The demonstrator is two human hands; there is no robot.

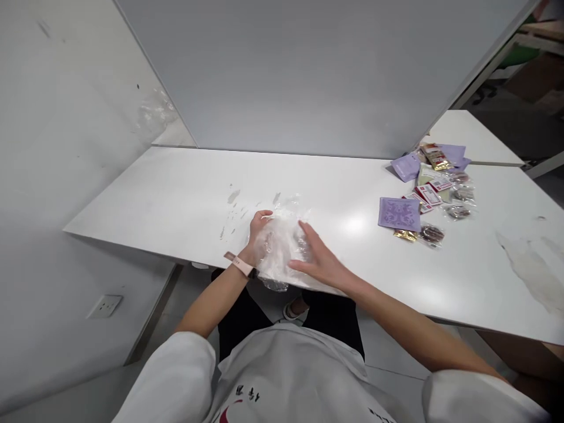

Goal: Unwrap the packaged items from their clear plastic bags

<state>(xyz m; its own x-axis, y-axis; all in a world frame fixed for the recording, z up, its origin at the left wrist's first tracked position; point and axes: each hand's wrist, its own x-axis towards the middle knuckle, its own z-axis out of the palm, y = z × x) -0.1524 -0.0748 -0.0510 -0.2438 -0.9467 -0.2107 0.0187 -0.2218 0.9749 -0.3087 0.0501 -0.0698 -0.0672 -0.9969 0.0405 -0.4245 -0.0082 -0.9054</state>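
- A wall socket (pixel 106 306) sits low on the left wall, below the level of the white tabletop (pixel 176 188).
- A pale pink watch strap (pixel 240 265) circles the left wrist.
- The left hand (pixel 259 232) curves its fingers around the left side of the plastic; how firmly it grips, I cannot tell.
- The crumpled clear plastic bags (pixel 282 249) lie between the two hands at the table's near edge.
- The right hand (pixel 318 258) is spread wide, thumb and fingers well apart, at the right side of the plastic; contact is unclear.
- A purple patterned packet (pixel 399 213) lies flat, well to the right of the hands, with a gold packet (pixel 406 235) showing from beneath its lower edge.
- Just beside it is a clear sachet with dark contents (pixel 432 234).
- Behind these, red-and-white packets (pixel 428 195) overlap near a gold-and-red packet (pixel 436 157).
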